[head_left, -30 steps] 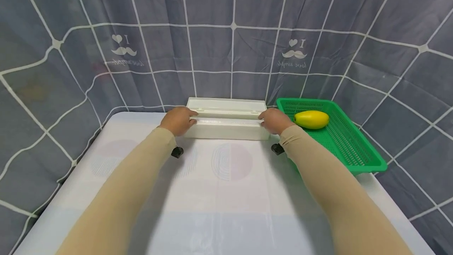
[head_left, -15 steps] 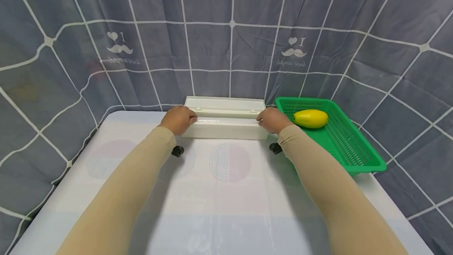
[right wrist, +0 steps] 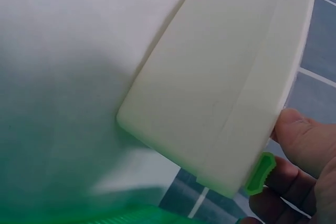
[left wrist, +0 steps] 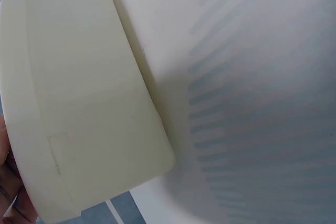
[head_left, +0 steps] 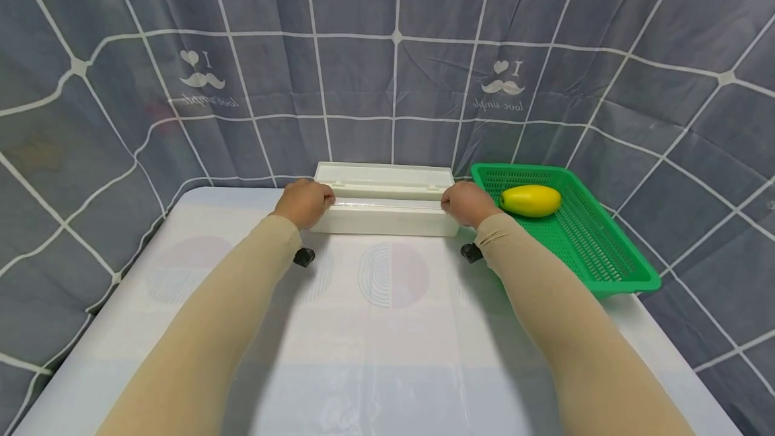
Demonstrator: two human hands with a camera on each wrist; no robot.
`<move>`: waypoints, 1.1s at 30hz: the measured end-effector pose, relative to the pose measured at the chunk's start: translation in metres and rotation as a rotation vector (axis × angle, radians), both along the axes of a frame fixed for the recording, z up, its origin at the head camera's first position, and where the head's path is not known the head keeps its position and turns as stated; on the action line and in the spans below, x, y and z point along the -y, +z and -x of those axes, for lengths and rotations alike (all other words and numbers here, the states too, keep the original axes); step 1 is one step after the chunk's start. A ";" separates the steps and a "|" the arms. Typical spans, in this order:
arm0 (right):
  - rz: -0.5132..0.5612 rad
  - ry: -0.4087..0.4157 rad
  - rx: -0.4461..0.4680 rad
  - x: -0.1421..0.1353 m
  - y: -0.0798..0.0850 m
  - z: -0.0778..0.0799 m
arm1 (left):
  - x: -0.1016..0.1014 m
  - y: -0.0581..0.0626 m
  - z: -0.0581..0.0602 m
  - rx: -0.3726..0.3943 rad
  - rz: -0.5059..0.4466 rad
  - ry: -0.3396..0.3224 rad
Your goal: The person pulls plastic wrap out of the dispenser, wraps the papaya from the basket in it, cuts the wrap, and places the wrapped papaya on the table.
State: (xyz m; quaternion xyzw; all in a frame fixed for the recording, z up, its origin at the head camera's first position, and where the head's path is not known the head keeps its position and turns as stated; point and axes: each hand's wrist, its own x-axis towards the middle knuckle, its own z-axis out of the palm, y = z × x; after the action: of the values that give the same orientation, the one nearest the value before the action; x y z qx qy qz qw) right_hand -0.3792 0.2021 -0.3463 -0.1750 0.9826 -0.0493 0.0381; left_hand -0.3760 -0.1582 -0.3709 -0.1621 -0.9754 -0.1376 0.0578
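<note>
A long white box [head_left: 387, 221], which looks like a cling film dispenser, stands at the table's far edge. Its lid [head_left: 385, 173] is tipped up and back, and a shiny strip runs along the front rim. My left hand [head_left: 303, 204] pinches at the rim's left end; in the left wrist view only a few curled fingers [left wrist: 11, 192] show. My right hand [head_left: 468, 204] pinches at the right end, thumb [right wrist: 298, 129] on the rim, beside a small green slider [right wrist: 260, 174]. Whether the fingertips hold rim or clear film is hard to tell.
A green plastic basket [head_left: 605, 254] stands right of the box, close to my right forearm. In it lies a yellow papaya-like fruit [head_left: 530, 201]. A grey curtain with white lines [head_left: 357, 79] hangs behind the white-covered table [head_left: 387, 342].
Thumbs and forefingers of both hands, apart a second ago, have come together at the box's rim. The head view has shifted slightly. Box and basket stay in place.
</note>
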 end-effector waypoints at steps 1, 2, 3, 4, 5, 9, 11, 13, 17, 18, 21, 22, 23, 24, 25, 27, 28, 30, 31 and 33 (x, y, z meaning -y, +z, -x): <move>-0.002 0.004 -0.007 0.000 -0.001 0.000 | 0.001 0.000 0.000 0.000 -0.001 -0.001; 0.001 0.004 -0.012 0.000 -0.002 0.001 | 0.001 -0.001 0.000 0.002 -0.002 0.001; -0.001 0.007 -0.019 0.001 -0.003 0.001 | 0.002 -0.001 0.001 0.002 -0.003 -0.001; -0.003 0.011 -0.028 0.000 -0.004 0.001 | 0.002 -0.001 0.001 0.003 -0.006 -0.003; -0.006 0.016 -0.036 0.000 -0.005 0.001 | 0.002 -0.001 0.001 0.006 -0.008 -0.005; -0.008 0.036 -0.069 -0.001 -0.008 0.001 | 0.002 0.001 0.001 0.022 -0.003 -0.005; -0.005 0.044 -0.079 -0.001 -0.009 0.001 | 0.002 0.001 0.000 0.031 0.003 -0.002; -0.001 0.050 -0.087 -0.001 -0.010 0.001 | 0.002 0.002 0.000 0.029 0.014 -0.004; 0.000 0.044 -0.088 -0.001 -0.012 0.000 | 0.004 0.001 0.001 0.000 0.041 -0.016; 0.000 0.042 -0.086 -0.001 -0.012 0.000 | 0.004 0.001 0.001 -0.008 0.048 -0.020; -0.020 0.046 -0.092 -0.001 -0.011 0.000 | 0.005 0.002 0.001 -0.038 0.072 -0.030; -0.028 0.048 -0.094 -0.001 -0.011 0.000 | 0.005 0.002 0.001 -0.049 0.081 -0.035; -0.037 0.048 -0.095 -0.001 -0.010 0.000 | 0.006 0.002 0.001 -0.059 0.087 -0.037; -0.046 0.048 -0.096 0.000 -0.010 0.000 | 0.006 0.002 0.001 -0.065 0.090 -0.037; -0.057 0.048 -0.097 0.000 -0.010 0.000 | 0.007 0.002 0.001 -0.074 0.095 -0.038; -0.074 0.041 -0.089 0.000 -0.009 0.000 | 0.007 0.002 0.001 -0.083 0.098 -0.036; -0.079 0.036 -0.085 0.000 -0.009 0.000 | 0.007 0.002 0.001 -0.086 0.098 -0.033; -0.086 0.029 -0.079 0.000 -0.010 0.001 | 0.007 0.002 0.000 -0.089 0.093 -0.024; -0.085 0.027 -0.078 -0.001 -0.010 0.001 | 0.007 0.002 0.000 -0.091 0.092 -0.021; -0.075 0.021 -0.078 -0.001 -0.012 0.001 | 0.006 0.003 -0.001 -0.091 0.087 -0.013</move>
State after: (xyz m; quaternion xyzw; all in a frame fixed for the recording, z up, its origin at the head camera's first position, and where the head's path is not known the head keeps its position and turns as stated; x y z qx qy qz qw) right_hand -0.3806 0.2031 -0.3579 -0.1854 0.9826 -0.0050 0.0067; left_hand -0.3754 -0.1646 -0.3683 -0.1769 -0.9757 -0.0880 0.0942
